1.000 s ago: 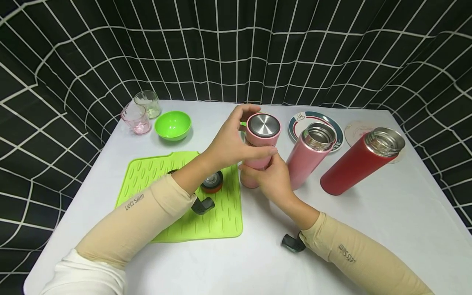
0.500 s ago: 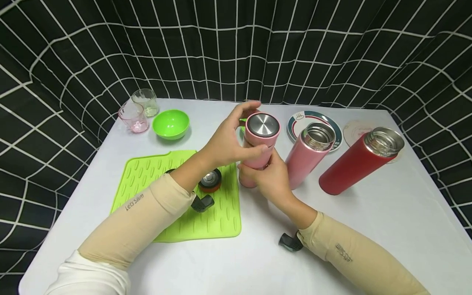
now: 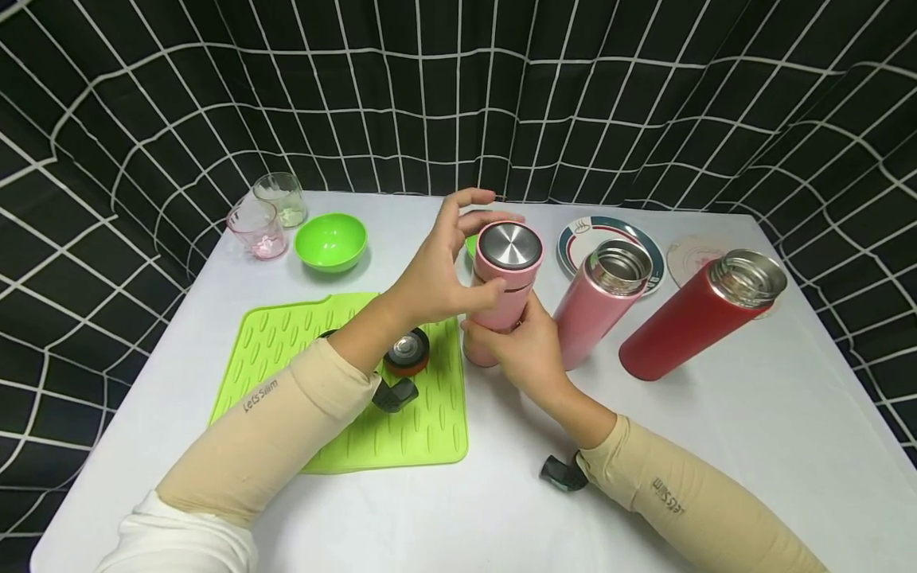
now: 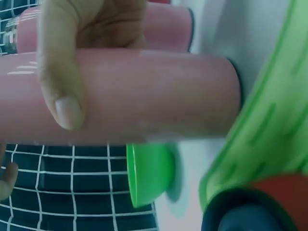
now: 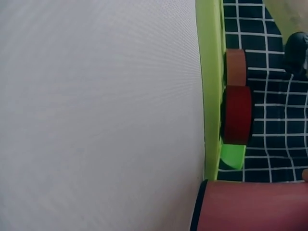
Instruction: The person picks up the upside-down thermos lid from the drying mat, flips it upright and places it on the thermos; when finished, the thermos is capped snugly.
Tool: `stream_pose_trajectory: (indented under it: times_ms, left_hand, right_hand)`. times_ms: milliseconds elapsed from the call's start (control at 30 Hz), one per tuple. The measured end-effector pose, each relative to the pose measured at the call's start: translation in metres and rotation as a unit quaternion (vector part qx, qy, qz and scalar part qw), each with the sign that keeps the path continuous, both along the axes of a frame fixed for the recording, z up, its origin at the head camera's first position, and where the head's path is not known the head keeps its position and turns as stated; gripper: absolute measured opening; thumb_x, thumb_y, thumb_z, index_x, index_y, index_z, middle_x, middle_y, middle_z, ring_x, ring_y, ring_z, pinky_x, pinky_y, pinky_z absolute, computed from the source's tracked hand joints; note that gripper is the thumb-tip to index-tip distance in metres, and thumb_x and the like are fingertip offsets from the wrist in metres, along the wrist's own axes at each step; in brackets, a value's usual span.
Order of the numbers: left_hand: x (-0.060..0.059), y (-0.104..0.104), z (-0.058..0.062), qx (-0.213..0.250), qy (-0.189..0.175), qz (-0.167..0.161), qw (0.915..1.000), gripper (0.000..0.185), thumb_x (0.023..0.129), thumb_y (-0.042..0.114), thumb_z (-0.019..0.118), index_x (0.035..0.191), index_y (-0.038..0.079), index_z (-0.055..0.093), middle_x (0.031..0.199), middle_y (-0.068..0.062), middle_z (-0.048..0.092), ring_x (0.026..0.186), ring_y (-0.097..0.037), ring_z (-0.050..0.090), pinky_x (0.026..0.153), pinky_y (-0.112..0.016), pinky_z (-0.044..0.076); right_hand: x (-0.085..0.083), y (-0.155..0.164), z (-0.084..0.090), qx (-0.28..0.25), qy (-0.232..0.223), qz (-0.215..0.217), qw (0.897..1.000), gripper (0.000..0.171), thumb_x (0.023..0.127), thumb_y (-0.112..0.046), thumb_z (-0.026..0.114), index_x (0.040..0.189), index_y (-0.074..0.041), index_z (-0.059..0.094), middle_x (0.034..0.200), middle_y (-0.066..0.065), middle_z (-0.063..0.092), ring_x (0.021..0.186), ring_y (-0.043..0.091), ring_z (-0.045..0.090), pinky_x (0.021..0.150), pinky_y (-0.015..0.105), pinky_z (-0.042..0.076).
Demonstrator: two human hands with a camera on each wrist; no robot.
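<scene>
A pink thermos bottle (image 3: 494,314), its lid (image 3: 510,247) topped with a steel disc, stands upright right of the green mat. My right hand (image 3: 530,346) grips its body, thumb across the front; that thumb (image 4: 62,86) also shows in the left wrist view. Around the lid, my left hand (image 3: 444,274) is spread, fingers extended behind it and thumb in front at the seam. In the left wrist view a left fingertip (image 4: 7,180) is apart from the bottle. Close on the right are a lidless pink thermos (image 3: 595,310) and a lidless red thermos (image 3: 688,322).
On the green mat (image 3: 430,434) lies a dark-topped red lid (image 3: 407,354); the right wrist view adds a pinkish lid (image 5: 236,67) beside it. Behind are a green bowl (image 3: 331,243), a pink glass (image 3: 258,231), a clear glass (image 3: 281,199) and a rimmed plate (image 3: 573,239).
The left fingers have loosened and spread away from the lid, and the thumb has slid left across the bottle's front. My right hand keeps its grip.
</scene>
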State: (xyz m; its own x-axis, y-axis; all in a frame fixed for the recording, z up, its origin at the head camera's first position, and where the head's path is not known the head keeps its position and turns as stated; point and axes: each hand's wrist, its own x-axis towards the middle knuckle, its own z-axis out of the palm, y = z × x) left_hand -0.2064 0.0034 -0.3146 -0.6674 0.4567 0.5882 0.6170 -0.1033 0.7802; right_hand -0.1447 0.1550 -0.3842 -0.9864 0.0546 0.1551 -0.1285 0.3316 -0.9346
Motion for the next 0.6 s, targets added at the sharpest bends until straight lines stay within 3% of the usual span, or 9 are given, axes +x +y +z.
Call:
stream_pose_trajectory:
  times_ms: [100, 367, 600]
  left_hand:
    - [0.0009, 0.0003, 0.0005, -0.009, -0.003, 0.012, 0.9999, 0.078, 0.070, 0.012, 0.082, 0.132, -0.002, 0.037, 0.127, -0.013, 0.054, 0.116, -0.018, 0.050, 0.103, -0.036, 0.037]
    - [-0.0009, -0.0008, 0.0007, -0.026, -0.021, 0.000, 0.9994, 0.074, 0.073, 0.016, 0.080, 0.135, -0.002, 0.043, 0.131, -0.008, 0.053, 0.117, -0.016, 0.050, 0.102, -0.034, 0.038]
    - [-0.0016, -0.0015, 0.0006, -0.024, -0.025, 0.001, 0.9994, 0.074, 0.071, 0.016, 0.082, 0.131, -0.002, 0.042, 0.125, -0.012, 0.054, 0.115, -0.017, 0.050, 0.102, -0.035, 0.038]
  right_hand:
    - [0.0020, -0.0014, 0.0047, 0.002, -0.003, 0.001, 1.000, 0.061, 0.074, -0.022, 0.087, 0.125, -0.013, 0.055, 0.112, 0.004, 0.065, 0.101, 0.017, 0.062, 0.088, 0.034, 0.049]
    - [0.0007, 0.0011, 0.0000, 0.012, 0.012, 0.002, 1.000, 0.062, 0.073, -0.025, 0.087, 0.125, -0.015, 0.055, 0.111, 0.000, 0.065, 0.100, 0.015, 0.063, 0.088, 0.035, 0.050]
    - [0.0003, -0.0010, 0.0018, 0.005, 0.005, 0.005, 1.000, 0.062, 0.074, -0.019, 0.087, 0.126, -0.013, 0.054, 0.113, 0.003, 0.065, 0.102, 0.017, 0.062, 0.089, 0.034, 0.049]
